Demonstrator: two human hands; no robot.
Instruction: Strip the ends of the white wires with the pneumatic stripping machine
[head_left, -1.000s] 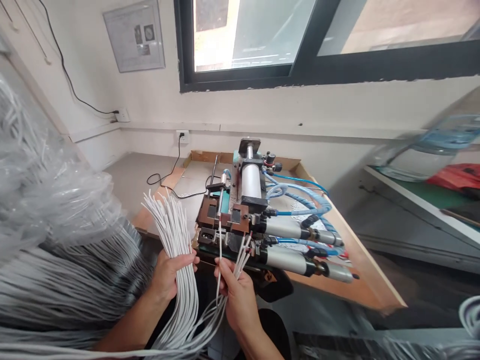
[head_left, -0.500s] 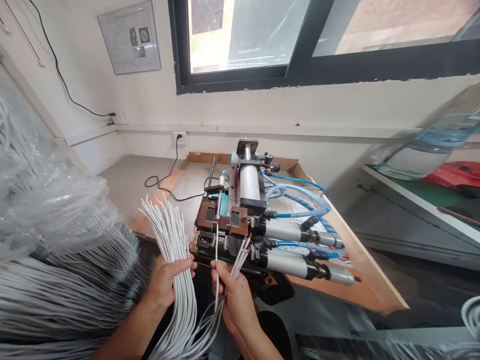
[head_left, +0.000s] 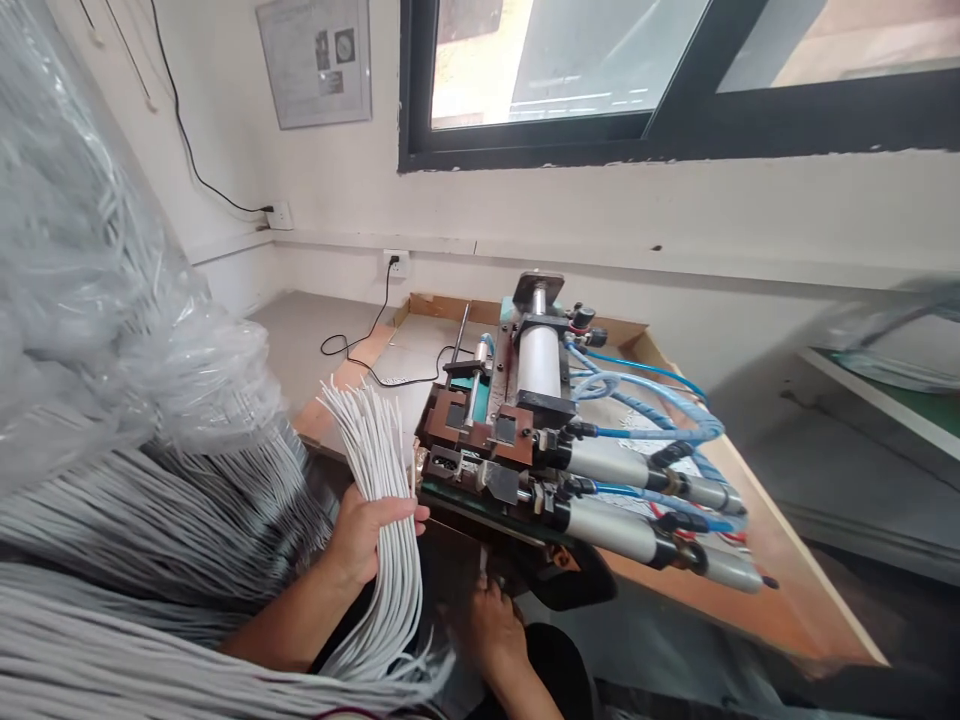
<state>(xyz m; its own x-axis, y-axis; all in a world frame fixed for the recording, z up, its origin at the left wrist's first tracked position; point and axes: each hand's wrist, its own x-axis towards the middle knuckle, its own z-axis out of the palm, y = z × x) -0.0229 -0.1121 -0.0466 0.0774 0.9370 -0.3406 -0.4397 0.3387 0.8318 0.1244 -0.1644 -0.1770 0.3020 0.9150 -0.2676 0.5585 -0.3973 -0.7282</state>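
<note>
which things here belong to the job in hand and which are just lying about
Likely part of the job:
bundle of white wires, held in the left hand
machine with silver cylinders

Apparently just around:
framed sheet
window
shelf at right

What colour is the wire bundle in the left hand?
The wire bundle in the left hand is white; it shows best in the head view.

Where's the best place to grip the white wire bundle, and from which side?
The bundle is probably best gripped at its middle, from the left, as the left hand does: it narrows there, while the tips fan out above. The machine stands close on the right.
</note>
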